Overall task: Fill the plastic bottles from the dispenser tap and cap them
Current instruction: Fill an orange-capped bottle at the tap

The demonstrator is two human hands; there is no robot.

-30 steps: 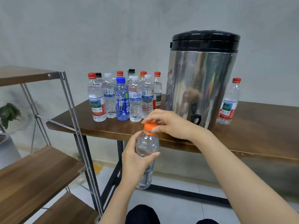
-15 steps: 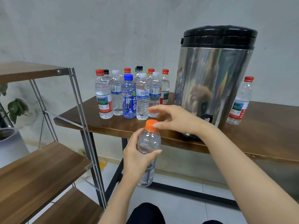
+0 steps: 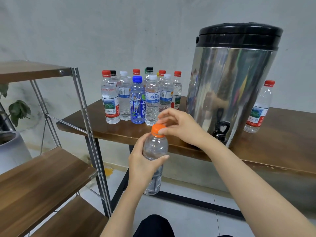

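Left grip [image 3: 142,162] wraps round the shoulder of the clear bottle [image 3: 156,147], holding it upright in front of the near edge of the table [image 3: 282,144], left of the tap [image 3: 222,130]. I'd say it's steadying the bottle so the top can turn. Right grip [image 3: 181,127] reaches over from above, fingertips pinching the orange cap [image 3: 158,130]: capping, by the look of it. Water level? Clear on clear, hard to tell. The left palm hides part of the bottle's body. The dispenser [image 3: 230,79] stands on the table at right, capped bottles [image 3: 136,100] clustered left of it.
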